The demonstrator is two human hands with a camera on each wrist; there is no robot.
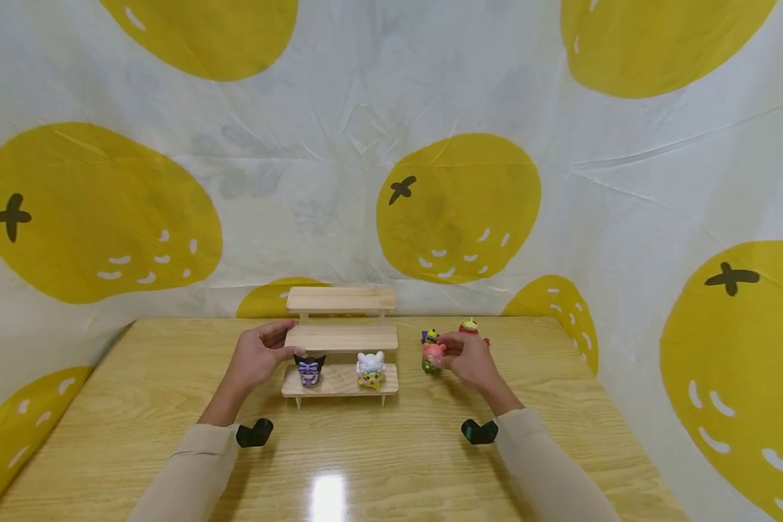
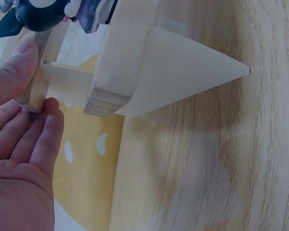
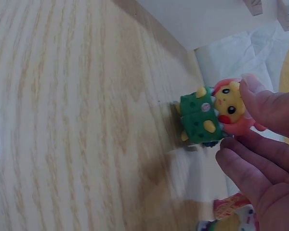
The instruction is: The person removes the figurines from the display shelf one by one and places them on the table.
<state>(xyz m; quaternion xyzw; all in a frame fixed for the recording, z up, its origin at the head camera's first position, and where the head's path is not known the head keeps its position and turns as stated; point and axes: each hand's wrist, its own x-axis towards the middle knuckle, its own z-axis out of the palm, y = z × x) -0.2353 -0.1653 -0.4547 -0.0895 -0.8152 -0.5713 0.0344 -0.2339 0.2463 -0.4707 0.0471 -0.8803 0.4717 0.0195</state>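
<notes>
A three-tier wooden display stand (image 1: 342,337) is on the table. My left hand (image 1: 257,355) holds the left end of its middle board, thumb above and fingers beneath, as the left wrist view shows. Just in front of that thumb, on the lowest board, is a purple figurine with a black pointed hood (image 1: 309,371). A yellow figurine with a white hood (image 1: 370,370) sits farther right on that board. To the right of the stand, my right hand (image 1: 471,359) pinches a figurine with a pink hood, yellow face and green body (image 3: 201,117) by its head, close over the table.
Behind the right hand are a small blue-and-yellow figurine (image 1: 429,336) and a red figurine with a yellow-green top (image 1: 469,326), partly covered by the hand. A white cloth with yellow fruit shapes (image 1: 339,181) hangs along the table's back edge and right side.
</notes>
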